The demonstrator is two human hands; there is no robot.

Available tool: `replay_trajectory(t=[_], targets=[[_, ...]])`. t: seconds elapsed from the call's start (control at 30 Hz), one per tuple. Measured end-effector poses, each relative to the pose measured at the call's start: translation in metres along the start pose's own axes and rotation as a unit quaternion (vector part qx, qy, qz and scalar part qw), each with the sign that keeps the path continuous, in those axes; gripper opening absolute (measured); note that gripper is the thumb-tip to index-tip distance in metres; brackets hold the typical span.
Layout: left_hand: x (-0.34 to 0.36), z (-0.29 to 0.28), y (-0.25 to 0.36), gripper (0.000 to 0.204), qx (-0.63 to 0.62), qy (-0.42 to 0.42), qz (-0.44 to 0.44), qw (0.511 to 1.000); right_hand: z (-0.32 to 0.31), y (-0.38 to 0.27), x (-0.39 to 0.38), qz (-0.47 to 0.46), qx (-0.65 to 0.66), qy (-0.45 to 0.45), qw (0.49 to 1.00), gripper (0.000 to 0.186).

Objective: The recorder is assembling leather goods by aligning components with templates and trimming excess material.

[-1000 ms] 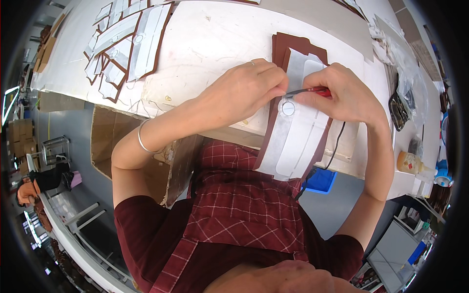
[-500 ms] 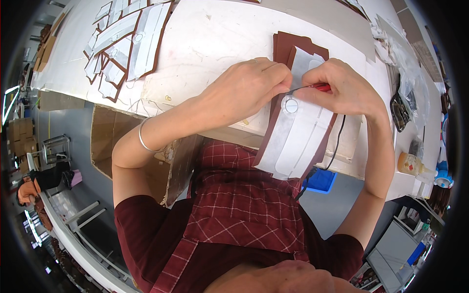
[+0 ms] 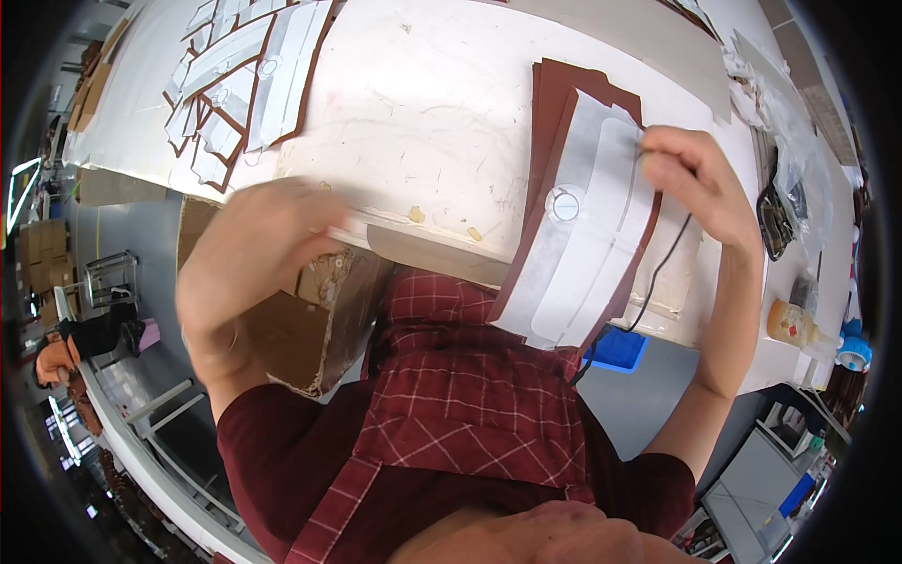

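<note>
A stack of reddish-brown panels (image 3: 552, 117) lies at the table's front edge, right of centre. The top panel (image 3: 601, 226) carries a white backing with a long rounded strip and a small round disc (image 3: 566, 206); its near end reaches past the edge towards my apron. My right hand (image 3: 695, 179) is closed, with its fingertips at the top panel's upper right edge; what they hold is hidden. A black cord (image 3: 665, 263) runs down from beside that hand. Left of the stack, my left hand (image 3: 268, 235) is over the table's front edge above a cardboard box, its fingers smeared by motion.
Several white-backed brown pieces (image 3: 240, 85) lie at the table's far left. The open cardboard box (image 3: 291, 338) stands below the front edge. A blue bin (image 3: 620, 348) sits under the table. Plastic wrap (image 3: 799, 141) and a yellowish bottle (image 3: 789, 321) are on the right.
My left hand has left the panel and swung left towards the box. My right hand has moved right to the panel's edge; the red item in its fingers no longer shows.
</note>
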State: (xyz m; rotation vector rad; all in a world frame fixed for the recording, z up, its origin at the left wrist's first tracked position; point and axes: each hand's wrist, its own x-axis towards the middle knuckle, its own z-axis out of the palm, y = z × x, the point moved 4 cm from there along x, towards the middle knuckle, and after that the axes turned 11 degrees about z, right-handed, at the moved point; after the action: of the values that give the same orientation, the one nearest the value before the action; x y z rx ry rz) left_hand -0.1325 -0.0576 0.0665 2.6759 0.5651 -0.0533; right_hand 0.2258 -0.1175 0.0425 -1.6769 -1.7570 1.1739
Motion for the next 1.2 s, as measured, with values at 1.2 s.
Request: replay_trajectory(t=[1.2], targets=[[-0.011, 0.044, -0.189, 0.064, 0.174, 0.244, -0.128, 0.945, 0.045, -0.057, 0.042, -0.013, 0.174, 0.225, 0.959, 0.028]])
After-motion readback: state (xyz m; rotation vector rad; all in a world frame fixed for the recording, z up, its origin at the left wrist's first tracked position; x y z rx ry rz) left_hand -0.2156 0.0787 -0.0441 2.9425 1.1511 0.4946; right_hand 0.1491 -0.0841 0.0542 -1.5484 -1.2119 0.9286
